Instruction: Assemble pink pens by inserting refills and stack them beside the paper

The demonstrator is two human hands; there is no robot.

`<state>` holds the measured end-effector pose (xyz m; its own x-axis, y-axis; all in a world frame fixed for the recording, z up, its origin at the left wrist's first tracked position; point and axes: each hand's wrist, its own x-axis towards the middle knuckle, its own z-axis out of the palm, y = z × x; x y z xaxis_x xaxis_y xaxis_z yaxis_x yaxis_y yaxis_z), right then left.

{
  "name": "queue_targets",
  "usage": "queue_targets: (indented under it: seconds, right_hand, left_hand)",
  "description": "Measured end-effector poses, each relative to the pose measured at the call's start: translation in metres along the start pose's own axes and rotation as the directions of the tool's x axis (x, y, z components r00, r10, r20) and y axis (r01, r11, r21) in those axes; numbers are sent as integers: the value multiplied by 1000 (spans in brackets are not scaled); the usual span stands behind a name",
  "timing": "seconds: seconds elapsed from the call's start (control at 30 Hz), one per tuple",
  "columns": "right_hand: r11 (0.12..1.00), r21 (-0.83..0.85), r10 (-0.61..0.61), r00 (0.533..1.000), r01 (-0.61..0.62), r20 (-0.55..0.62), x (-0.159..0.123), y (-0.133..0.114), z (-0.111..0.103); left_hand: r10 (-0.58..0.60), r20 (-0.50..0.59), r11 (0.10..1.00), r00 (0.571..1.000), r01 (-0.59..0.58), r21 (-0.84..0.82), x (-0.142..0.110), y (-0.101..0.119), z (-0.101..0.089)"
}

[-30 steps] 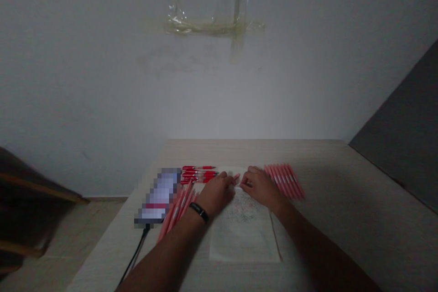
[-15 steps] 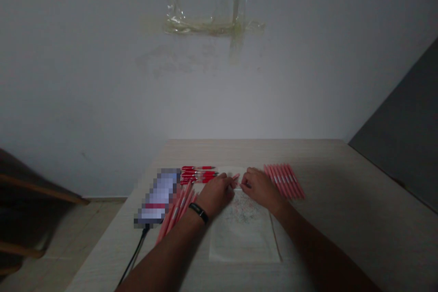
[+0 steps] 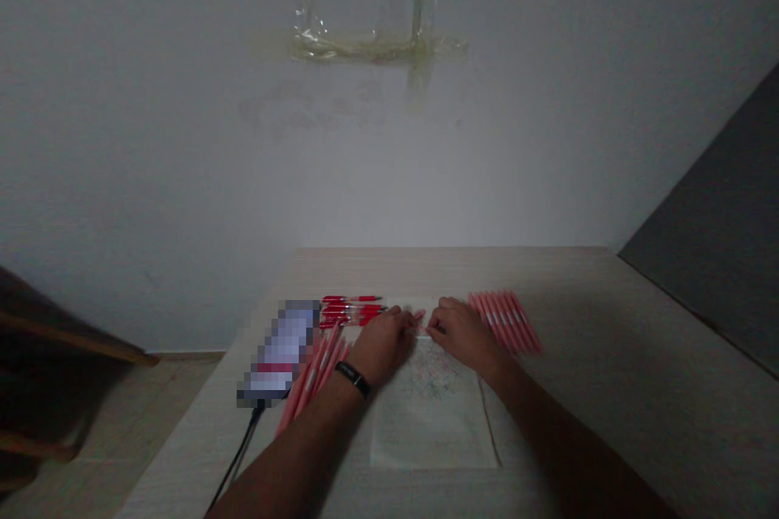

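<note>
Left hand and right hand rest close together at the far edge of a translucent plastic sleeve, fingers curled inward. A thin pink pen shows between the fingertips; whether either hand grips it cannot be told at this resolution. The sleeve lies flat on a pale wood-grain table, with a faint printed pattern under the hands. Red pens lie in a tight horizontal stack beyond the left hand. Pink pens sit side by side beyond the right hand, and more pink pens fan out beside a pixelated phone with a black cable.

Risks: the thin pen could slip from a light fingertip hold and roll into a neighbouring group, mixing red and pink. The left wrist, with its black band, sits close to the fanned pens and could disturb them. The slick sleeve could slide under hand pressure. Dim light hides fine contact.
</note>
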<state>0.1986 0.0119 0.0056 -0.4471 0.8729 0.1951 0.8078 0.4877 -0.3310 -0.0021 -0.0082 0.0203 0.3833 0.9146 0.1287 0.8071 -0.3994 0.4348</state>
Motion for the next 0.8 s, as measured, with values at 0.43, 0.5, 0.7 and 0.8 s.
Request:
queue_targets:
  seconds: [0.43, 0.5, 0.7, 0.8]
  right_hand:
    - [1000, 8, -20, 999, 20, 33, 1, -1, -1]
    - [1000, 12, -19, 999, 19, 32, 0, -1, -3]
    - [999, 30, -39, 999, 39, -19, -2, 3, -10]
    - [998, 57, -33, 999, 35, -43, -2, 5, -13]
  left_hand:
    - [-37, 16, 998, 999, 36, 50, 3, 0, 3]
    - [-45, 22, 997, 999, 44, 58, 3, 2, 2]
    - [-44, -3, 997, 999, 44, 63, 2, 7, -1]
    - [-40, 8, 998, 999, 39, 49, 2, 9, -3]
